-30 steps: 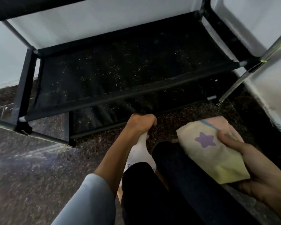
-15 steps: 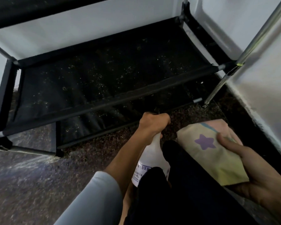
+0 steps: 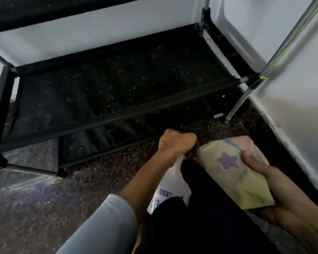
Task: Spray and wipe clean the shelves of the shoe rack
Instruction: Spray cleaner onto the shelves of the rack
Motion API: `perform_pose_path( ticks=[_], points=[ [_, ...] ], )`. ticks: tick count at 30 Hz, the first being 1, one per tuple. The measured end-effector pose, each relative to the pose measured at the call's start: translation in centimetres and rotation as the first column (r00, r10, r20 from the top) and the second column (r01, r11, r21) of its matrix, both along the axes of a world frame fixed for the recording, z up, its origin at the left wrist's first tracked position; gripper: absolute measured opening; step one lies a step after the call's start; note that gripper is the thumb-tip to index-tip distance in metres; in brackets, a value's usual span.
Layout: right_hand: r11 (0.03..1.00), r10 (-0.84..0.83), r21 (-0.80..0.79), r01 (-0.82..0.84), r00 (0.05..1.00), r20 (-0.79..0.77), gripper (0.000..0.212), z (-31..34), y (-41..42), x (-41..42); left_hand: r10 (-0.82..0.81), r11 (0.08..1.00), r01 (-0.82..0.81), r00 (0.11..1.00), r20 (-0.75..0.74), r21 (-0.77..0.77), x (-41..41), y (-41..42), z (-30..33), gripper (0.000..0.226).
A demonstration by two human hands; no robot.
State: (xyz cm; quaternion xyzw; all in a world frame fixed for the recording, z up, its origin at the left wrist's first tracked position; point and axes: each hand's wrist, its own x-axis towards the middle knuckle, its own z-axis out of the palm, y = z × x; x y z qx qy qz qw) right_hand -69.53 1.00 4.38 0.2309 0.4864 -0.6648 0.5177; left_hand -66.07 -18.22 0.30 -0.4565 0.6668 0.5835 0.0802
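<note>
The shoe rack has black fabric shelves on a metal frame. Its lower shelf is speckled with pale droplets or dust, and the bottom shelf lies just beneath it near the floor. My left hand grips the head of a white spray bottle, held right in front of the bottom shelf's front edge. My right hand holds a folded pastel cloth with a purple star, thumb on top, to the right of the bottle and clear of the rack.
A chrome upright pole runs down the rack's right front corner. White walls stand close behind and to the right. The floor is dark speckled stone. My dark-trousered knee sits between my arms.
The view has shifted left and closer to the rack. My left hand with the bottle has stayed near the bottom shelf's front edge. The right hand keeps the cloth still.
</note>
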Motion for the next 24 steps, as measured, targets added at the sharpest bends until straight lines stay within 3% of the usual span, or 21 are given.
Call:
perform_pose_path(
  ticks=[3, 7, 15, 24],
  points=[
    [1.000, 0.001, -0.007, -0.001, 0.999, -0.032, 0.032, 0.5, 0.0, 0.0, -0.003, 1.000, 0.002, 0.996, -0.086, -0.004, 1.1, -0.2, 0.8, 0.007],
    [1.000, -0.005, -0.028, 0.001, 0.991, -0.130, 0.047, 2.3, -0.3, 0.2, -0.107, 0.978, 0.038, 0.936, -0.334, -0.205, 4.2, 0.3, 3.0, 0.022],
    [0.969, -0.009, -0.233, -0.085, 0.926, -0.379, 0.053, 10.1, -2.6, 0.9, -0.117, 0.888, -0.184, 0.796, -0.594, -0.421, 11.4, -0.1, 11.5, 0.026],
    [0.757, 0.035, -0.530, -0.383, 0.833, -0.552, 0.054, 22.8, -8.9, 5.0, -0.040, 0.719, -0.502, 0.660, -0.750, -0.480, 19.8, 0.0, 26.8, 0.028]
  ],
)
